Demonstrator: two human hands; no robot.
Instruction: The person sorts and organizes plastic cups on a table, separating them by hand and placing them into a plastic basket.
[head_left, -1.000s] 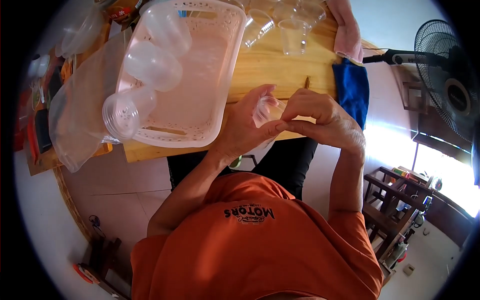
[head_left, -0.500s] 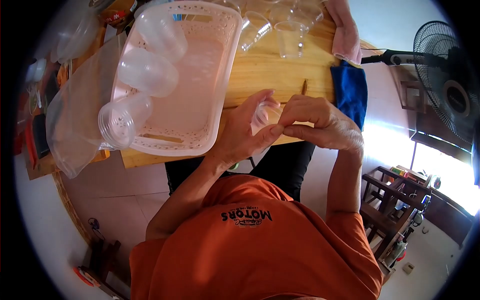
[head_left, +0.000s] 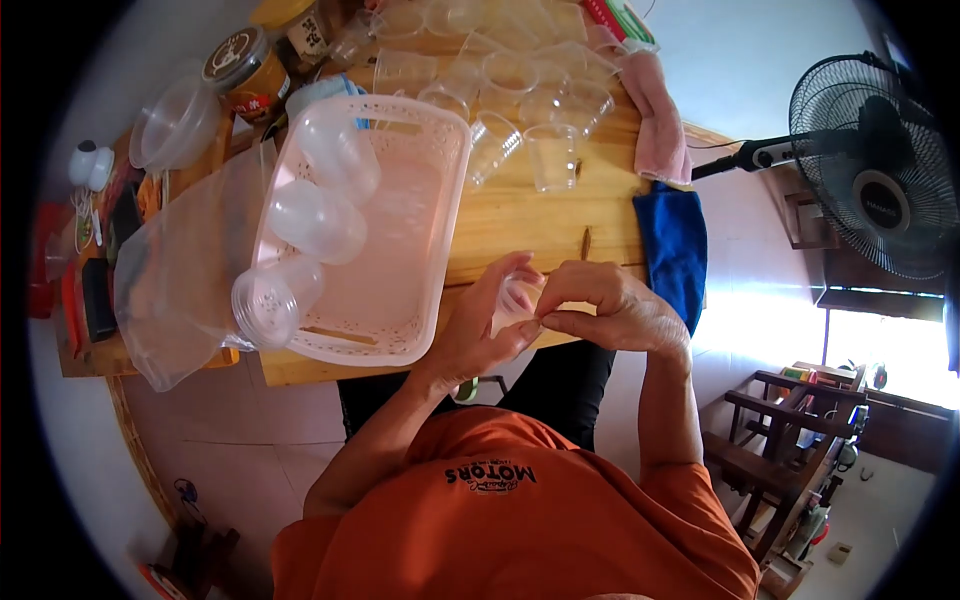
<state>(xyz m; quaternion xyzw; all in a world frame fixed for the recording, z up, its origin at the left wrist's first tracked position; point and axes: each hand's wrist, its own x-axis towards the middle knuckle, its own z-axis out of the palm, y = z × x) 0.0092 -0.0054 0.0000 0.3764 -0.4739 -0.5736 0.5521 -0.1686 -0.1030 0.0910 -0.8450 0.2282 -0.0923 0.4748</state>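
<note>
A clear plastic cup [head_left: 515, 297] is between my two hands, just above the table's near edge. My left hand [head_left: 478, 325] curls around it from the left, fingers behind and thumb in front. From the right, my right hand [head_left: 615, 305] pinches thumb and forefinger together at the cup's near side, close to my left thumb tip. The pinched part of the cup is hardly visible. To the left of my hands, a pale pink plastic basket [head_left: 440, 250] holds stacked clear cups [head_left: 315, 222] along its left side.
Several clear cups [head_left: 553, 160] stand at the back of the wooden table [head_left: 500, 235]. A pink cloth [head_left: 660, 120] and a blue cloth [head_left: 670, 250] drape over its right edge. A clear plastic bag [head_left: 185, 270] lies left of the basket; a black fan [head_left: 880, 170] stands at right.
The view has tilted up, so the table, basket and hands sit lower and more of the back cups and jars shows. Both hands keep nearly the same hold on the cup.
</note>
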